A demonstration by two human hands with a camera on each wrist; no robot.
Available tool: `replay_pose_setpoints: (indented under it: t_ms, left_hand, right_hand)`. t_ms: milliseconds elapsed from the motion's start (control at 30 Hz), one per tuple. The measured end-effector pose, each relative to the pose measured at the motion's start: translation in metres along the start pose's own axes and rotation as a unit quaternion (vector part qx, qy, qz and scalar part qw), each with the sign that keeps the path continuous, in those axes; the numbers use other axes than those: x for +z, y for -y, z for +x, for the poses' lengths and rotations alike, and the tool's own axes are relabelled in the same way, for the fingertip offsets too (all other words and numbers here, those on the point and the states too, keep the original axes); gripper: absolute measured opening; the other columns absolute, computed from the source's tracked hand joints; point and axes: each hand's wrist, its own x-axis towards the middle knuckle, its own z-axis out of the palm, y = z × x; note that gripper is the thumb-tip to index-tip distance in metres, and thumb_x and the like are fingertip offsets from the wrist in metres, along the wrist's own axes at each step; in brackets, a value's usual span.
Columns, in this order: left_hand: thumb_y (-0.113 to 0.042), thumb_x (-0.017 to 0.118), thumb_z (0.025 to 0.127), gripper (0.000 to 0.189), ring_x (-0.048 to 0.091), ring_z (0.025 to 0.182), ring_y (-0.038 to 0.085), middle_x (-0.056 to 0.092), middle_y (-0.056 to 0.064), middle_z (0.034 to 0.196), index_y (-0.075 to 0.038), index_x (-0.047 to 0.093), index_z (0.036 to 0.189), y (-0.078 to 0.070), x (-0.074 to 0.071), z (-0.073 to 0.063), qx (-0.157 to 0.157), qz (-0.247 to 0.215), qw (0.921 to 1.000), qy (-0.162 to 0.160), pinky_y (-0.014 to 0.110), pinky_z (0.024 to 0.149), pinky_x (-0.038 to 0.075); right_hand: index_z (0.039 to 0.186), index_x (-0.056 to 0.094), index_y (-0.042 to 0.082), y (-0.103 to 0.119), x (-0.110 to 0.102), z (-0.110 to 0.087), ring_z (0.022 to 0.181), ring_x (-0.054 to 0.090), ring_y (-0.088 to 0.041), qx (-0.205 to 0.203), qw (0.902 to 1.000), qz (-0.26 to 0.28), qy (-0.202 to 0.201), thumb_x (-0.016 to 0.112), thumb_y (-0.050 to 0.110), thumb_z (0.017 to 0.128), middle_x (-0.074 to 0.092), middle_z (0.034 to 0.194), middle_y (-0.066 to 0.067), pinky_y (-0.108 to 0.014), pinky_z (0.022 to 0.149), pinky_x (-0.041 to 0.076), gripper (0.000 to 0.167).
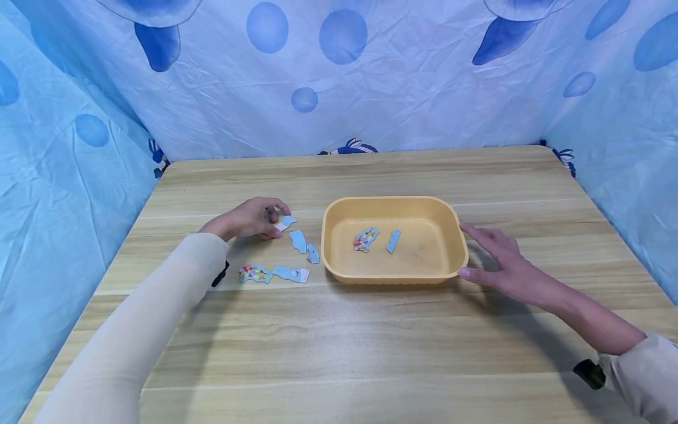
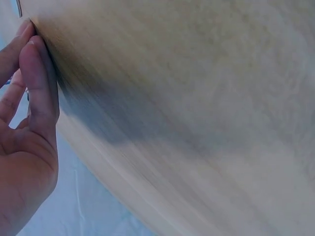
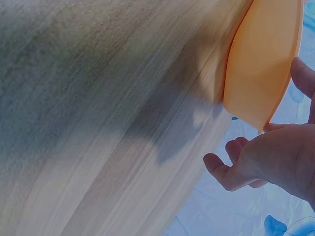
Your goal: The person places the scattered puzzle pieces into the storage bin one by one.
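At the left of the table in the head view, my left hand point(image 1: 248, 219) pinches a small light-blue and pink torn picture piece point(image 1: 286, 222) between thumb and curled fingers. In the left wrist view those fingertips meet close over the table; the piece is hidden there. A yellow-orange plastic basin point(image 1: 392, 279) stands in the middle, holding a multicoloured picture piece point(image 1: 365, 239) and a narrow blue piece point(image 1: 393, 241). My right hand point(image 1: 500, 265) touches its right rim with spread thumb and forefinger. The other fingers hang loosely bent in the right wrist view.
Left of the basin lie a blue piece point(image 1: 298, 241), a smaller blue piece point(image 1: 313, 253), a colourful piece point(image 1: 255, 273) and a long blue piece point(image 1: 291, 274). A blue sea-print curtain point(image 1: 339, 118) surrounds the wooden table point(image 1: 344, 353) at the back and sides.
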Motion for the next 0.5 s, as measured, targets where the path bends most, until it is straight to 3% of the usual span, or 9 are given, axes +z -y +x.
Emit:
replay_pose_setpoints:
  t_ms: [500]
  left_hand:
    - [-0.003, 0.073, 0.084, 0.049, 0.064, 0.081, 0.025, 0.049, 0.018, 0.108, -0.010, 0.051, 0.128, -0.0019, -0.0093, -0.0070, 0.010, -0.050, 0.9987, -0.004, 0.035, 0.072, 0.057]
  right_hand:
    - [0.155, 0.016, 0.024, -0.0001, -0.0004, 0.0009, 0.132, 0.011, -0.050, 0.008, 1.0000, 0.001, 0.006, 0.068, 0.036, 0.090, 0.015, 0.150, -0.026, -0.075, 0.088, 0.025, 0.084]
